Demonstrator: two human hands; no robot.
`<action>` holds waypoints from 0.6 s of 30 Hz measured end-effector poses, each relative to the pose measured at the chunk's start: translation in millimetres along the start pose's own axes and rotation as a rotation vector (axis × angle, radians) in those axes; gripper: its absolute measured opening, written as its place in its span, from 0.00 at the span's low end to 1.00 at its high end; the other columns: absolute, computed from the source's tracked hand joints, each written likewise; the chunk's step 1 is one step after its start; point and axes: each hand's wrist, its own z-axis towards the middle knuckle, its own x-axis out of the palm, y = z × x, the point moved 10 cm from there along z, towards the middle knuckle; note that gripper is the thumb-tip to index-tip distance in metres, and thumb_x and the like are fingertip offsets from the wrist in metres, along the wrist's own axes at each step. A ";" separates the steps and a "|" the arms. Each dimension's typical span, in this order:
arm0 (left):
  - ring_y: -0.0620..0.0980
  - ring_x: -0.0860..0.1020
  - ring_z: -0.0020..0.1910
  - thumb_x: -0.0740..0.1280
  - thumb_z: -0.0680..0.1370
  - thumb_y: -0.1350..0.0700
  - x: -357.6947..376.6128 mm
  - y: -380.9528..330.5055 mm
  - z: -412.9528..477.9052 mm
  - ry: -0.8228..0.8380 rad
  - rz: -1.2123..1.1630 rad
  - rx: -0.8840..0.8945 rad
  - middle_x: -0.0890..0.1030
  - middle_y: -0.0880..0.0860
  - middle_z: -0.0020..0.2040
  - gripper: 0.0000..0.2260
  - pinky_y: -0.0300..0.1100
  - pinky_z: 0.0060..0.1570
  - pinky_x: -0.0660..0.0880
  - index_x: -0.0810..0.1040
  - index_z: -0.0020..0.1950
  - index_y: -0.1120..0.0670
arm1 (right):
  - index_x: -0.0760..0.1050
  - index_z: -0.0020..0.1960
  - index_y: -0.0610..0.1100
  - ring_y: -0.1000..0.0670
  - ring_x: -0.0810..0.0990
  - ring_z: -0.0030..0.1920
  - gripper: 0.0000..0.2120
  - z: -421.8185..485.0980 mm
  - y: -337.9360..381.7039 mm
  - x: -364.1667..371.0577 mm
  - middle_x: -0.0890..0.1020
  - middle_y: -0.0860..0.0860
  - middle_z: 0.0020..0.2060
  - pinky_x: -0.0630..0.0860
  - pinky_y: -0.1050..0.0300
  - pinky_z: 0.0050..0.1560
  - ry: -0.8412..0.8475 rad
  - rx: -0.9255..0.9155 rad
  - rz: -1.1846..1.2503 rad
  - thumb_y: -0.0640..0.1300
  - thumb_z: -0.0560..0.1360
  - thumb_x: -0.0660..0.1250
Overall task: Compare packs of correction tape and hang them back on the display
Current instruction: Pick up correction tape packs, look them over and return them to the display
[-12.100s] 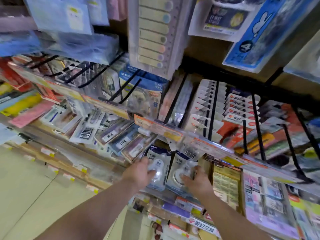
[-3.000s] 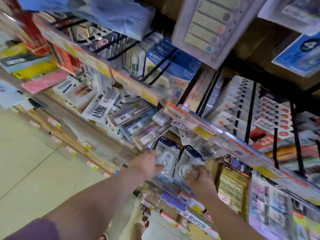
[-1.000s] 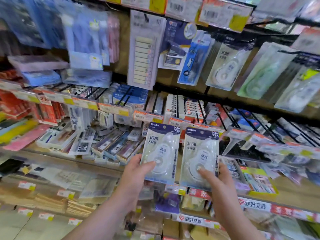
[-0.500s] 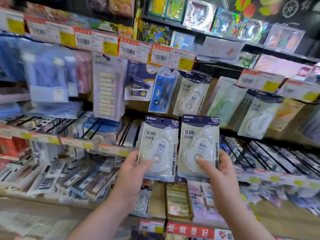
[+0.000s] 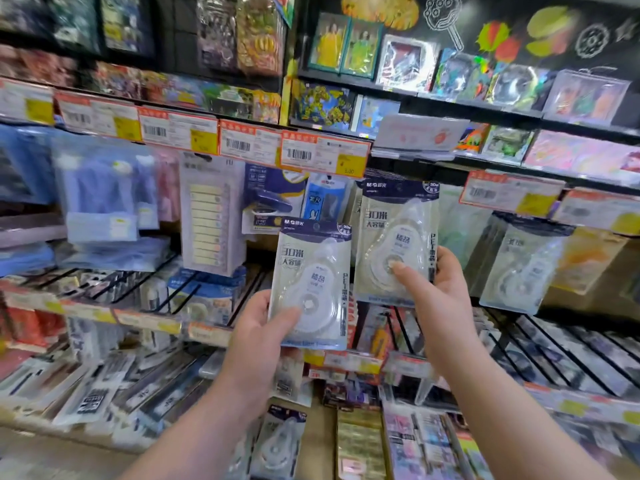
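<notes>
The left grip grasps the lower pack, right grip the higher pack, edges just apart.

the left pack and the right pack match: a dark navy header band with white lettering, a pale grey-white card with dark characters, and a clear blister over a white dispenser. the price labels are white with an orange-red top strip, black barcodes and a yellow square. the tab pack shows a column of pale yellow strips. the pouches look light blue, though blurred. the back wall is black with yellow, red and green drawings. the hooks are black.
</notes>
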 end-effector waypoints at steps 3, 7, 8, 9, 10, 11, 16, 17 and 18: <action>0.48 0.83 0.37 0.62 0.78 0.63 1.6 -6.1 0.8 0.010 -0.002 0.019 0.85 0.53 0.43 0.07 0.43 0.31 0.78 0.76 0.52 0.54 | 0.64 0.70 0.47 0.54 0.80 0.53 0.27 5.4 -0.1 1.2 0.79 0.53 0.56 0.76 0.60 0.49 0.002 0.005 0.005 0.44 0.74 0.69; 0.48 0.83 0.38 0.62 0.78 0.63 -1.0 -10.1 3.5 -0.002 -0.001 0.038 0.85 0.53 0.44 0.08 0.39 0.31 0.77 0.77 0.52 0.54 | 0.67 0.65 0.49 0.55 0.81 0.50 0.21 7.7 -3.1 3.5 0.80 0.55 0.52 0.77 0.58 0.50 0.002 0.005 -0.017 0.43 0.75 0.68; 0.47 0.83 0.38 0.62 0.78 0.63 -1.8 -10.2 4.0 -0.003 0.001 0.041 0.85 0.53 0.44 0.08 0.39 0.30 0.76 0.77 0.52 0.53 | 0.66 0.66 0.49 0.54 0.81 0.51 0.22 7.7 -5.4 4.1 0.80 0.54 0.54 0.77 0.55 0.53 0.004 0.012 -0.012 0.43 0.75 0.68; 0.47 0.83 0.38 0.62 0.78 0.64 -1.5 -10.6 4.1 0.000 0.002 0.043 0.85 0.52 0.44 0.08 0.38 0.29 0.76 0.77 0.53 0.53 | 0.66 0.67 0.49 0.53 0.81 0.53 0.23 7.8 -8.7 4.3 0.80 0.53 0.55 0.77 0.53 0.55 0.002 0.022 -0.005 0.44 0.74 0.69; 0.47 0.83 0.38 0.62 0.78 0.64 -1.1 -10.8 4.2 0.006 0.001 0.044 0.85 0.52 0.44 0.08 0.37 0.29 0.76 0.77 0.53 0.53 | 0.65 0.69 0.48 0.52 0.81 0.54 0.25 7.8 -11.2 4.4 0.80 0.52 0.56 0.77 0.50 0.57 -0.002 0.031 -0.001 0.44 0.74 0.69; 0.47 0.83 0.38 0.62 0.78 0.64 -0.6 -11.0 4.0 0.010 0.001 0.043 0.85 0.52 0.44 0.09 0.37 0.29 0.76 0.77 0.54 0.54 | 0.65 0.70 0.48 0.51 0.80 0.55 0.27 8.6 -13.9 3.6 0.80 0.52 0.57 0.77 0.48 0.58 -0.010 0.040 -0.001 0.45 0.74 0.69; 0.47 0.83 0.37 0.62 0.78 0.65 -0.4 -11.2 3.3 0.014 -0.018 0.041 0.85 0.52 0.43 0.08 0.37 0.28 0.76 0.77 0.53 0.54 | 0.67 0.67 0.49 0.50 0.81 0.53 0.23 23.3 -21.2 6.5 0.81 0.52 0.55 0.77 0.48 0.57 -0.002 0.086 0.014 0.44 0.74 0.69; 0.47 0.83 0.37 0.62 0.78 0.65 -0.2 -11.6 3.4 0.013 -0.021 0.041 0.85 0.52 0.42 0.08 0.37 0.28 0.76 0.77 0.53 0.54 | 0.65 0.68 0.48 0.50 0.81 0.54 0.25 28.8 -23.8 7.9 0.80 0.51 0.56 0.77 0.49 0.57 -0.001 0.100 0.012 0.44 0.74 0.69; 0.47 0.83 0.37 0.62 0.78 0.65 0.1 -12.1 3.3 0.012 -0.021 0.041 0.85 0.51 0.42 0.08 0.37 0.28 0.76 0.77 0.53 0.54 | 0.64 0.70 0.47 0.49 0.80 0.54 0.26 34.8 -26.2 9.2 0.80 0.50 0.57 0.77 0.49 0.57 -0.001 0.110 0.008 0.44 0.74 0.69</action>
